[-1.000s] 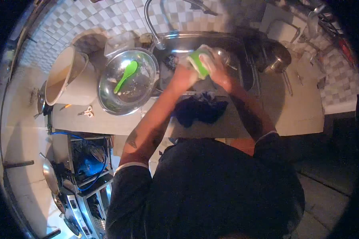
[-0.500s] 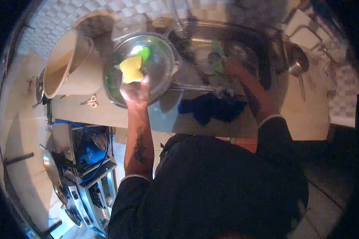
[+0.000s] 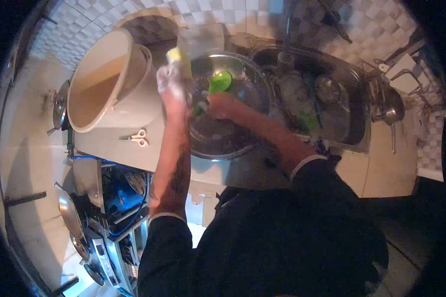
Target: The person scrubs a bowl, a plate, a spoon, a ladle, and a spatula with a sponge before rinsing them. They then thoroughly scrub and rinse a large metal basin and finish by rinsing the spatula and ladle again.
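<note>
The left hand point(image 3: 169, 81) has its grip closed on a yellow sponge point(image 3: 177, 58), held at the left rim of the steel bowl point(image 3: 223, 138). The right hand point(image 3: 218, 105) reaches into the bowl, its grip around the handle of the green spoon point(image 3: 219, 82). The bowl sits on the bench point(image 3: 114, 141). Left of the bowl stands a beige bucket point(image 3: 101, 81), with scissors point(image 3: 136, 138) just below it. Right of the bowl lies the sink point(image 3: 322, 106), holding dishes.
</note>
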{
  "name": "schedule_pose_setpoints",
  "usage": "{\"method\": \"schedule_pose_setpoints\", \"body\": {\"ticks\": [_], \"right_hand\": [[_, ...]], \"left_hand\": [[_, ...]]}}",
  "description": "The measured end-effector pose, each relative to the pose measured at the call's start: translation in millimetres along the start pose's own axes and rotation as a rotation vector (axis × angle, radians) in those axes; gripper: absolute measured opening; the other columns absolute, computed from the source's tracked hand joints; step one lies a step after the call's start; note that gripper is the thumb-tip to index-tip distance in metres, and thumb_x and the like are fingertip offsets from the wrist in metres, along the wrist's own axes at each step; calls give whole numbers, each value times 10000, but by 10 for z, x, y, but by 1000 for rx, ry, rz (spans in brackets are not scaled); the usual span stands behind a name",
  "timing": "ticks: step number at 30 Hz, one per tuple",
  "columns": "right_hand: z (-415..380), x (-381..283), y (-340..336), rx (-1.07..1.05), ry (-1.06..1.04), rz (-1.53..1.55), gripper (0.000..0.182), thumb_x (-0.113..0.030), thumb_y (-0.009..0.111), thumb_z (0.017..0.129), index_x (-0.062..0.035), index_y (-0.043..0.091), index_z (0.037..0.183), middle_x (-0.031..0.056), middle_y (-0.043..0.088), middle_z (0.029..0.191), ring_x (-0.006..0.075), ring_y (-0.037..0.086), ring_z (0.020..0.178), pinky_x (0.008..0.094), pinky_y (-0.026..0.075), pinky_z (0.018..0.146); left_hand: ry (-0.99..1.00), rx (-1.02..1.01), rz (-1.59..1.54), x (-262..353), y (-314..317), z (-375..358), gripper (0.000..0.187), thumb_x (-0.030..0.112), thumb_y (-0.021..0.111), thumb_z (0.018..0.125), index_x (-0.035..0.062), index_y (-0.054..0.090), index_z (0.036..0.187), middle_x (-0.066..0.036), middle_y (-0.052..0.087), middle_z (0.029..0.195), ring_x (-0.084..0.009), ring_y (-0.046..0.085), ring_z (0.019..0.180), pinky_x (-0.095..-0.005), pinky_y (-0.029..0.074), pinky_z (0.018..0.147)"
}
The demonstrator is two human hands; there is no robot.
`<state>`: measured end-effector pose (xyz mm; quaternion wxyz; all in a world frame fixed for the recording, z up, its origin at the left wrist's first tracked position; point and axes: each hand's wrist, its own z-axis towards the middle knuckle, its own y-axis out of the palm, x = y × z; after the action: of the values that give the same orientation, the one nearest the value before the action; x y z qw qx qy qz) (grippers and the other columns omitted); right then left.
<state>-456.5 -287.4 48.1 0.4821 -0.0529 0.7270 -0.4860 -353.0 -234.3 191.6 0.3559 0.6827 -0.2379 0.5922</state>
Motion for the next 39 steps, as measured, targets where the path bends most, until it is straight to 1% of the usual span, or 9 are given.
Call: {"method": "schedule_pose_setpoints", "body": {"ticks": [2,4,8,13,17,23,25,31,39], "right_hand": [[44,-33,123,65,119,-55,413,-282,584,790,9,572,1083,220,660,791,398,650,750,504,517,692],[-111,-4,87,1,87,-91,424,-253,588,774,14,558,1102,246,650,776,397,653,741,518,515,701],[-684,-85,-500,-172,162,13,329,-147,548,862,10,488,1145,268,606,1055,452,599,949,462,491,828],[-1615,-22,-994,402,39,185,397,-31,507,865,4,449,1255,166,604,966,347,618,846,442,485,757],[-2219,-280,-1320,342,503,645,398,-67,478,891,-21,467,1286,152,600,1040,236,628,810,350,503,759],[-2363,-264,-1230,455,603,677,339,-102,465,945,-63,483,1281,56,588,833,113,533,555,278,466,526],[-2319,-264,-1245,479,535,969,331,-104,479,940,-70,492,1269,32,569,775,99,485,503,266,429,472],[-2148,-261,-1447,409,430,1161,308,-119,452,945,-83,516,1245,-19,505,743,65,432,540,224,357,450],[-2425,233,-1437,303,137,1174,203,-170,455,987,-63,549,1131,-39,460,697,54,395,507,222,296,408]], "left_hand": [[888,-19,747,-320,15,711,201,174,648,818,53,529,927,-140,562,894,-310,534,852,-401,456,763],[1169,-111,798,-317,257,1053,209,207,648,819,40,577,923,-161,610,939,-349,572,852,-415,462,810],[678,-500,1321,-887,414,2041,261,258,662,798,44,609,938,-179,636,966,-364,598,914,-418,474,836],[513,-801,1835,-1425,590,2701,344,351,627,806,63,640,993,-197,640,1010,-357,607,951,-415,476,862],[557,-903,1950,-1704,690,2920,419,426,599,812,78,664,1036,-211,644,1045,-352,614,981,-413,477,883],[595,-860,1777,-631,949,2342,489,483,526,849,60,647,1064,-218,660,1018,-357,638,932,-431,492,815],[641,-554,1062,-517,996,1995,445,436,511,887,78,595,1136,-213,658,999,-371,638,854,-430,503,757],[1419,-761,891,-293,1174,-603,245,89,516,850,31,607,1070,-183,601,1084,-334,558,1050,-440,439,920],[1089,-519,548,-605,1444,-1187,199,144,560,804,44,590,973,-175,584,1044,-355,558,1008,-457,440,907]]}}
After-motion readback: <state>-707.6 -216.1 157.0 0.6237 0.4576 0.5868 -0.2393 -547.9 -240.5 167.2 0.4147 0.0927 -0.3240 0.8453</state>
